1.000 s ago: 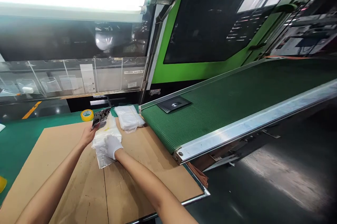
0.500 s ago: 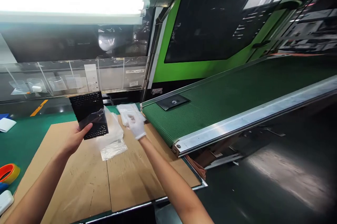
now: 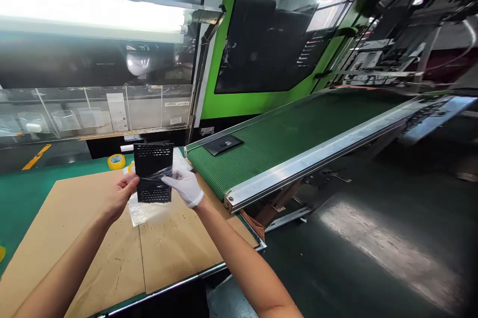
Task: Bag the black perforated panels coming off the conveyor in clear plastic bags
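A black perforated rectangular panel [image 3: 153, 172] is held upright above the green table [image 3: 22, 193]. It is gripped at its side edges by the bare left hand [image 3: 121, 196] and the white-gloved right hand [image 3: 185, 186]. The panel is judged to be mid-handling, and a steady two-sided hold is called for.

Two black panels [image 3: 153, 173], one tape roll [image 3: 116, 161], one conveyor belt [image 3: 298, 128].

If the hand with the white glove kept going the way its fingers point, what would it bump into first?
The black panel with holes. The gloved right hand points left at it and seems to touch its edge. The bare left hand holds the other side.
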Action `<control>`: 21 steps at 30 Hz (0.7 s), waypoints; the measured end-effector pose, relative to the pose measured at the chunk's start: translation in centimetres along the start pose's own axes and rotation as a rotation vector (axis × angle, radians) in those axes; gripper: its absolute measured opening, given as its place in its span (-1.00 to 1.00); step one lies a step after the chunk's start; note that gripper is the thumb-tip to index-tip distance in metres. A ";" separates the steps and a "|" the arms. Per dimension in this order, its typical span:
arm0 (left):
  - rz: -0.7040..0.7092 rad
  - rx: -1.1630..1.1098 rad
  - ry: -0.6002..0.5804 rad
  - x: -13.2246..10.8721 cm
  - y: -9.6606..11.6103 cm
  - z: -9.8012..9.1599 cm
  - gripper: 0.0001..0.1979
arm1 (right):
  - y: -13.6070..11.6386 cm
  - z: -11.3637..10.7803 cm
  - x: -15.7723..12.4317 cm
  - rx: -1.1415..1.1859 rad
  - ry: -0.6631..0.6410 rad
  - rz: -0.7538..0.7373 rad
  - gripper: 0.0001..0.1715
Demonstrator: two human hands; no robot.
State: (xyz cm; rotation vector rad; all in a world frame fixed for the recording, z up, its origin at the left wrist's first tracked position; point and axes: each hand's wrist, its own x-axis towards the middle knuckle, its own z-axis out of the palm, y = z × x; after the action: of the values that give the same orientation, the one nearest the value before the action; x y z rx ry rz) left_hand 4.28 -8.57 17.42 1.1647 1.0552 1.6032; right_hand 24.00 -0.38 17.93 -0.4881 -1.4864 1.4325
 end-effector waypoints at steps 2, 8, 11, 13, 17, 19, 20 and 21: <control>-0.009 -0.044 0.031 0.1 -0.2 0.0 -0.49 | 0.1 0.4 -0.2 0.018 0.014 0.005 -0.60; 0.030 -0.114 0.218 0.6 -0.5 0.3 -0.42 | 1.8 1.1 0.0 0.099 0.130 0.061 -0.49; 0.063 -0.131 0.227 0.6 -0.5 0.2 -0.44 | 2.6 1.0 0.1 0.069 0.282 0.036 -0.52; 0.079 -0.151 0.241 0.6 -0.7 -0.1 -0.46 | 2.8 1.0 0.0 0.034 0.336 0.007 -0.55; 0.121 -0.163 0.302 0.7 -1.5 -0.8 -0.44 | 3.2 1.2 0.0 -0.013 0.326 -0.032 -0.60; 0.123 -0.140 0.328 0.7 -1.9 -1.0 -0.43 | 3.4 1.4 0.0 -0.027 0.291 -0.067 -0.60; 0.119 -0.131 0.338 0.7 -2.0 -1.1 -0.43 | 3.6 1.6 0.1 -0.033 0.280 -0.088 -0.59; 0.114 -0.125 0.347 0.6 -2.2 -1.2 -0.43 | 3.8 1.7 0.1 -0.036 0.273 -0.105 -0.59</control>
State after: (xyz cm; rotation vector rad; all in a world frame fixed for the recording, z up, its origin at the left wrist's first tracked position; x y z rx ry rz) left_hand 3.35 -7.54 15.22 0.8954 1.1007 1.9813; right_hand 21.24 -0.33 14.76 -0.5939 -1.3009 1.2065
